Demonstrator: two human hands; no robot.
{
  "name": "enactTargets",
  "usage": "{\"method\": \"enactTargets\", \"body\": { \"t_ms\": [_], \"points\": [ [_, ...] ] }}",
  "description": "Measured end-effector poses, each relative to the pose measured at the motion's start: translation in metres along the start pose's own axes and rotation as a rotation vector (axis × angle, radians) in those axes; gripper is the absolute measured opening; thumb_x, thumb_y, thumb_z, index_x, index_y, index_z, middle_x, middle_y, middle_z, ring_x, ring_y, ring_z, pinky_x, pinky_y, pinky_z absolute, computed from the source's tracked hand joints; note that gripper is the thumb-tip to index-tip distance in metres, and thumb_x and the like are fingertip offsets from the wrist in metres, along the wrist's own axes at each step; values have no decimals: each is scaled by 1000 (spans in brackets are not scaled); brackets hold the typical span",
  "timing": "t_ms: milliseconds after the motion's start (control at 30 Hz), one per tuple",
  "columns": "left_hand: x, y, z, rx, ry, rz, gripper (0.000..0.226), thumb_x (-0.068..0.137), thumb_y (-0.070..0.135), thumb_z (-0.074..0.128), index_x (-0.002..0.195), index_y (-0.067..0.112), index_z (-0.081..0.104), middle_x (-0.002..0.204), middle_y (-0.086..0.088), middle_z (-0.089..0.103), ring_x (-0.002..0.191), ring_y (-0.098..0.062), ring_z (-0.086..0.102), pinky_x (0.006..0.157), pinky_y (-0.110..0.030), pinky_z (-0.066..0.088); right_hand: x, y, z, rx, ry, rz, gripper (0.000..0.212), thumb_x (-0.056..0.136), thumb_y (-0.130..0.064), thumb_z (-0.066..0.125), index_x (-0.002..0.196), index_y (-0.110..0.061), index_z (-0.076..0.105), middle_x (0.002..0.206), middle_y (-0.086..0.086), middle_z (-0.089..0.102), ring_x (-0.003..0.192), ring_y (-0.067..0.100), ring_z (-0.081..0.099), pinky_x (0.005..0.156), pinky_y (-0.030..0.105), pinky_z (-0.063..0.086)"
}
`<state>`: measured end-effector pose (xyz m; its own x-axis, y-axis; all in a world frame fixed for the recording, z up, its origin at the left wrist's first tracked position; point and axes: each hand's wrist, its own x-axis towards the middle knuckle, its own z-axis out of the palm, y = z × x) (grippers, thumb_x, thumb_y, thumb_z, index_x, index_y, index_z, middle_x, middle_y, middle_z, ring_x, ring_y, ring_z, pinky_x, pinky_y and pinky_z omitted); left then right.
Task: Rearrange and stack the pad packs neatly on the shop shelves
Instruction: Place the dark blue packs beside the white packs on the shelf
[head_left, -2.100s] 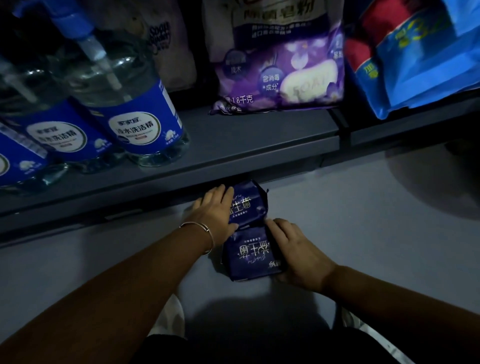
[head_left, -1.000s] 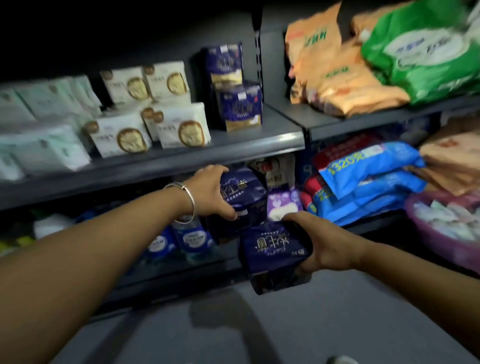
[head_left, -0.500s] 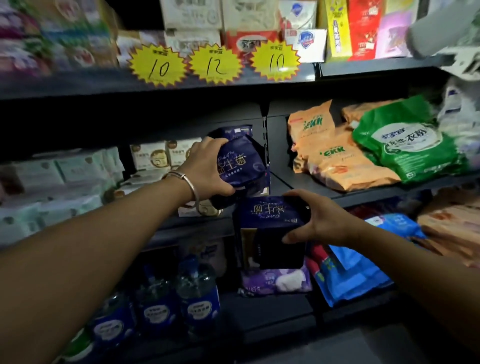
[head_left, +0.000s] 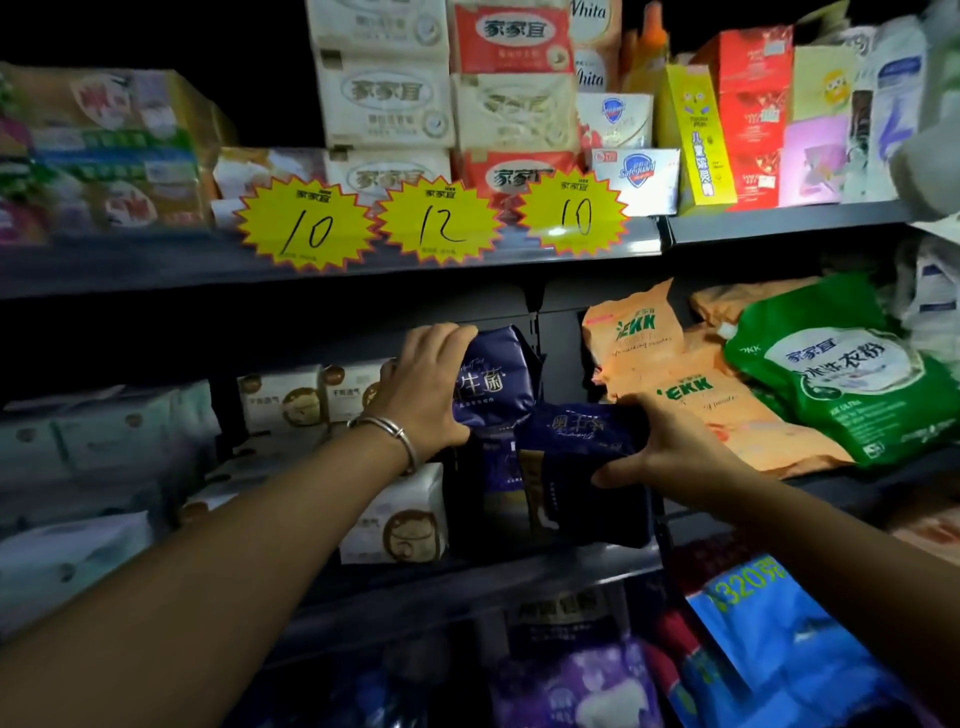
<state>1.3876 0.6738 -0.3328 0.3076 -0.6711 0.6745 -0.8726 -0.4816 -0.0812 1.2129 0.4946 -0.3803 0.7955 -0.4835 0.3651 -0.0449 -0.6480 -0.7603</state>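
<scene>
My left hand (head_left: 423, 389) grips a dark blue pad pack (head_left: 493, 382) and holds it high inside the middle shelf bay, above other dark blue packs (head_left: 498, 483) standing there. My right hand (head_left: 670, 452) grips a second dark blue pad pack (head_left: 576, 441) by its right side, just in front of those standing packs and lower than the first. White pad packs with round gold marks (head_left: 397, 522) stand to the left on the same shelf (head_left: 467, 577).
Orange detergent bags (head_left: 691, 395) and a green one (head_left: 841, 374) fill the bay to the right. The shelf above carries soap boxes (head_left: 387, 98) behind yellow price stars (head_left: 306, 223). Blue and purple bags (head_left: 769, 634) lie on the shelf below.
Both hands lifted the two dark blue packs from the floor up to the middle shelf. In the last half second both packs moved deeper into the bay.
</scene>
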Motion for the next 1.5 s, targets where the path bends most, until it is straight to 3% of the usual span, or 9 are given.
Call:
{"method": "enactTargets", "body": {
  "t_ms": [200,333,600,700,933,1033,1167,1367,1500],
  "points": [
    [23,-27,31,2,35,-19,92,55,19,79,138,16,39,135,-4,39,123,-21,27,99,-49,41,49,14,4,93,147,58,60,59,-10,84,102,-22,44,102,9,58,94,28,60,85,49,52],
    [34,-22,48,3,67,-11,86,61,17,80,137,16,40,138,-5,35,126,-26,34,101,-43,40,68,19,16,120,235,97,68,33,-40,78,90,-31,42,99,6,60,92,27,61,84,50,53],
    [56,-11,67,-33,2,-138,88,70,25,77,138,39,24,155,1,-1,144,-28,-8,111,-53,26,77,25,-5,117,327,38,46,59,-4,83,89,-17,50,92,9,63,84,26,64,78,46,56],
    [63,-11,75,-94,-21,-126,89,68,20,80,139,33,28,150,3,10,139,-34,20,106,-49,38,82,25,-9,93,374,24,45,56,-5,84,88,-15,54,90,10,64,82,26,65,77,48,56],
    [56,0,72,-534,39,-251,101,60,26,87,143,23,28,130,1,29,119,-14,35,104,-27,32,86,34,-9,46,448,17,67,43,-25,85,100,-14,52,101,9,58,88,25,61,74,47,56],
    [64,5,66,-847,228,-581,67,77,51,65,127,8,52,121,-10,53,112,-22,51,98,-27,37,87,32,-11,6,479,-12,63,46,-20,86,99,-14,51,102,10,54,89,26,58,77,48,54],
    [77,7,63,-1032,429,-847,24,93,28,54,88,7,64,82,-18,64,73,-27,54,70,-33,42,89,37,-11,-13,492,-52,64,49,-17,87,102,-13,51,102,10,53,90,26,56,78,47,54],
    [74,2,72,-1632,111,-1070,32,77,14,72,107,9,60,119,-10,61,100,-27,60,82,-36,50,97,44,-14,-36,529,-52,64,48,-20,86,102,-12,51,102,9,52,90,25,56,76,45,54],
    [73,-1,70,-1750,-22,-988,51,77,11,71,123,14,51,121,-14,59,97,-29,61,60,-47,56,98,45,-10,-53,506,-67,65,52,-16,87,105,-10,49,103,9,52,91,25,56,75,42,54]
  ]
}}
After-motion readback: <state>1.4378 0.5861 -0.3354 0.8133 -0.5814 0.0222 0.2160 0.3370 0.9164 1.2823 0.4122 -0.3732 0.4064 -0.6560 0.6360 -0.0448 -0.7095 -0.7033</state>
